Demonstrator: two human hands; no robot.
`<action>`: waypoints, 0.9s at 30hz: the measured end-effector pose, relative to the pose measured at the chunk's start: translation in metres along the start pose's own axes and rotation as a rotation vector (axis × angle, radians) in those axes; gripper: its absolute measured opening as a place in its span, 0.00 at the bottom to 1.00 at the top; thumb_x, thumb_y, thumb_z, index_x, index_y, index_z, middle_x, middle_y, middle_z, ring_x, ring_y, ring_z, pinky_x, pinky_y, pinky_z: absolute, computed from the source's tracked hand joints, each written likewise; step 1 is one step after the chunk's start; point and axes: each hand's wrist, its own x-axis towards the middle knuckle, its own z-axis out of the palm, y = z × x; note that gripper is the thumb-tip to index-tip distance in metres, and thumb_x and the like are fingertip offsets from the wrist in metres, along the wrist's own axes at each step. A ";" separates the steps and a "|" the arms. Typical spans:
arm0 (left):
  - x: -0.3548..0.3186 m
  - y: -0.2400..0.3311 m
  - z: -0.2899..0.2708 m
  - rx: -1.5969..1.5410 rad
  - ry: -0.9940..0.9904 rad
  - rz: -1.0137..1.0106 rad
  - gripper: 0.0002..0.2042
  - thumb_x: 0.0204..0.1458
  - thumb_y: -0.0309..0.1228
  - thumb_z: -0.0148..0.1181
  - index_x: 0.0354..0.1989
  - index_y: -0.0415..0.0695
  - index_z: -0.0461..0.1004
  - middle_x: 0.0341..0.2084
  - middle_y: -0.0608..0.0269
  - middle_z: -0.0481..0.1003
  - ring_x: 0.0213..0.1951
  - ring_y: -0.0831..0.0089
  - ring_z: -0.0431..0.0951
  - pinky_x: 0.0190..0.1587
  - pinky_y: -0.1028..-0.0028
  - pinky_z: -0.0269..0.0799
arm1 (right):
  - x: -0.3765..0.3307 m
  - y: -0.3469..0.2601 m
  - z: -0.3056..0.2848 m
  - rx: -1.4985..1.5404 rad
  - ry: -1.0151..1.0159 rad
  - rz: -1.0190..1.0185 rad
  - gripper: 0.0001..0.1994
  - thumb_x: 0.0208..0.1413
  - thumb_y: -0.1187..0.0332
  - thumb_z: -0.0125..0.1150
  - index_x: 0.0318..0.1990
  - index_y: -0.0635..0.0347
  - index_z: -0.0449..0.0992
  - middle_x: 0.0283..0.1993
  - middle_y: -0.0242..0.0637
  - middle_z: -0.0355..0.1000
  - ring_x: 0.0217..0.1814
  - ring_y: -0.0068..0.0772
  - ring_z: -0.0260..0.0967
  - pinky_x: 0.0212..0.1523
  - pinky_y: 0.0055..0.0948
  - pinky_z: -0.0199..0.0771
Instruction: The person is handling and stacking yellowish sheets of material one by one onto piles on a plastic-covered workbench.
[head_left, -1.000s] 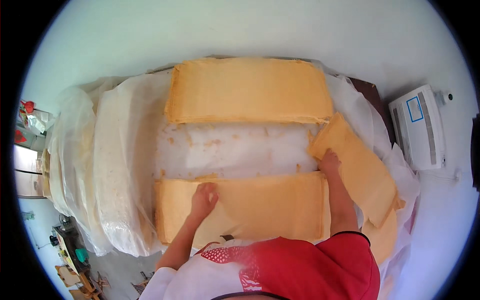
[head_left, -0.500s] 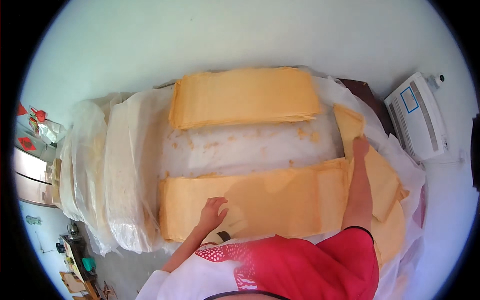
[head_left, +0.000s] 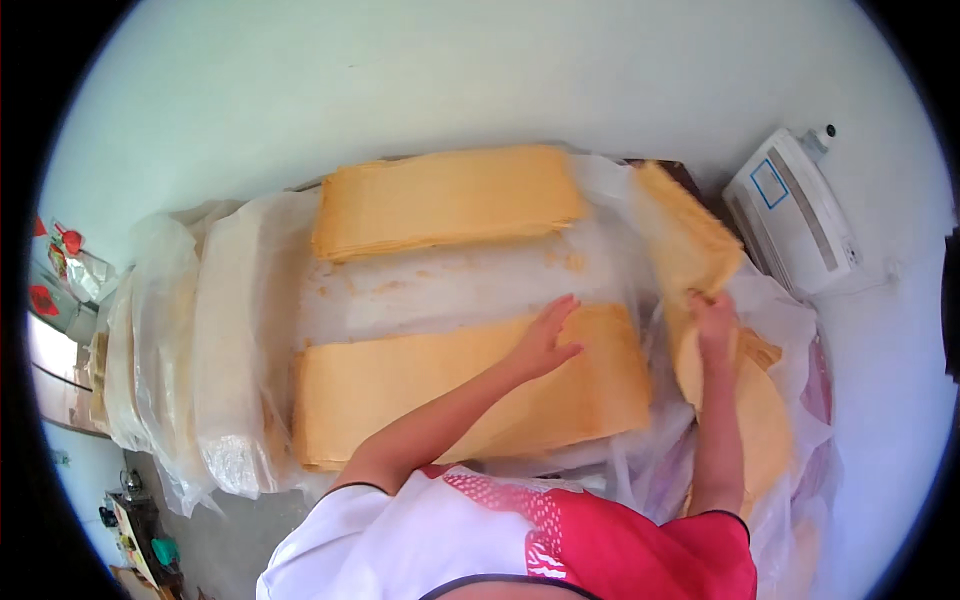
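Note:
My left hand (head_left: 545, 343) is open, fingers stretched out, over the right part of the near stack of thin yellow sheets (head_left: 420, 395). At the right, my right hand (head_left: 713, 318) is closed on the edge of a bundle of yellow sheets (head_left: 692, 235). Slightly blurred, this bundle stands up away from my hand and also hangs below it. More loose yellow sheets (head_left: 760, 425) lie under and beside my right forearm. Across the table is a second stack of yellow sheets (head_left: 450, 195), touched by neither hand.
Clear plastic film (head_left: 420, 280) covers the table, with yellow crumbs between the stacks. Long pale bundles wrapped in plastic (head_left: 235, 340) line the left side. A white wall-side appliance (head_left: 795, 215) stands at the far right, by the pale wall (head_left: 480, 80).
My left hand has moved right across the near stack. My right hand has drawn nearer, lifting the sheets it grips; their upper part has swung up. The view has shifted slightly.

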 end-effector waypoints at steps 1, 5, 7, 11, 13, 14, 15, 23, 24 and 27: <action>0.012 0.000 0.023 -0.037 0.034 -0.027 0.35 0.44 0.30 0.61 0.59 0.44 0.48 0.54 0.55 0.57 0.54 0.61 0.62 0.50 0.65 0.66 | -0.022 -0.008 0.014 0.126 -0.072 0.078 0.09 0.47 0.68 0.56 0.34 0.64 0.73 0.27 0.29 0.70 0.27 0.22 0.65 0.29 0.23 0.65; 0.038 0.005 0.102 -0.775 0.154 -0.124 0.42 0.41 0.30 0.64 0.61 0.44 0.41 0.54 0.55 0.56 0.54 0.61 0.61 0.49 0.65 0.66 | -0.068 0.033 0.042 0.239 -0.259 0.241 0.08 0.52 0.66 0.52 0.32 0.61 0.72 0.26 0.29 0.68 0.27 0.17 0.62 0.28 0.20 0.62; 0.026 -0.006 0.107 -0.653 0.121 -0.279 0.48 0.36 0.29 0.67 0.61 0.42 0.36 0.54 0.53 0.56 0.54 0.61 0.61 0.48 0.66 0.67 | -0.080 0.036 0.051 0.381 -0.298 0.302 0.08 0.53 0.66 0.51 0.31 0.61 0.71 0.26 0.29 0.68 0.27 0.16 0.62 0.28 0.20 0.61; 0.012 0.023 0.101 -0.560 0.177 -0.277 0.40 0.38 0.26 0.61 0.60 0.40 0.43 0.50 0.52 0.61 0.52 0.62 0.63 0.47 0.67 0.68 | -0.095 0.029 0.052 0.766 -0.290 0.574 0.05 0.55 0.68 0.49 0.32 0.58 0.70 0.23 0.25 0.66 0.23 0.16 0.59 0.24 0.18 0.58; 0.016 0.021 0.097 -0.236 0.224 -0.170 0.32 0.40 0.24 0.58 0.57 0.41 0.52 0.42 0.56 0.69 0.42 0.69 0.71 0.41 0.73 0.70 | -0.090 0.027 0.055 0.822 -0.317 0.559 0.05 0.55 0.68 0.49 0.32 0.57 0.70 0.23 0.25 0.66 0.23 0.16 0.59 0.24 0.18 0.57; 0.015 0.022 0.099 -0.229 0.237 -0.171 0.32 0.40 0.24 0.58 0.57 0.41 0.52 0.42 0.56 0.69 0.42 0.69 0.71 0.41 0.73 0.70 | -0.089 0.025 0.056 0.756 -0.311 0.485 0.05 0.55 0.67 0.50 0.30 0.57 0.70 0.23 0.25 0.65 0.23 0.16 0.59 0.24 0.18 0.57; 0.014 0.045 0.095 -0.273 0.265 -0.249 0.26 0.42 0.24 0.55 0.53 0.40 0.56 0.37 0.57 0.71 0.38 0.70 0.73 0.38 0.74 0.70 | -0.089 0.025 0.055 0.691 -0.297 0.412 0.06 0.54 0.67 0.51 0.29 0.57 0.70 0.23 0.25 0.64 0.23 0.16 0.58 0.24 0.19 0.57; 0.002 0.009 0.105 -0.654 0.380 -0.337 0.09 0.48 0.25 0.47 0.36 0.36 0.68 0.25 0.62 0.72 0.27 0.77 0.72 0.29 0.76 0.68 | -0.075 0.067 0.057 0.831 -0.242 0.427 0.05 0.54 0.69 0.51 0.36 0.60 0.69 0.28 0.27 0.66 0.29 0.17 0.63 0.32 0.18 0.63; 0.002 0.017 0.108 -0.727 0.446 -0.349 0.08 0.50 0.28 0.48 0.34 0.36 0.69 0.23 0.64 0.71 0.26 0.78 0.71 0.28 0.77 0.67 | -0.075 0.070 0.055 0.817 -0.232 0.471 0.06 0.54 0.69 0.51 0.38 0.60 0.69 0.29 0.27 0.66 0.30 0.18 0.63 0.33 0.18 0.63; 0.003 0.035 0.107 -0.814 0.530 -0.331 0.10 0.53 0.32 0.49 0.31 0.36 0.70 0.20 0.66 0.71 0.24 0.79 0.71 0.27 0.77 0.66 | -0.094 0.010 0.054 0.469 -0.330 0.137 0.09 0.50 0.64 0.56 0.33 0.59 0.69 0.20 0.25 0.61 0.19 0.19 0.59 0.21 0.20 0.59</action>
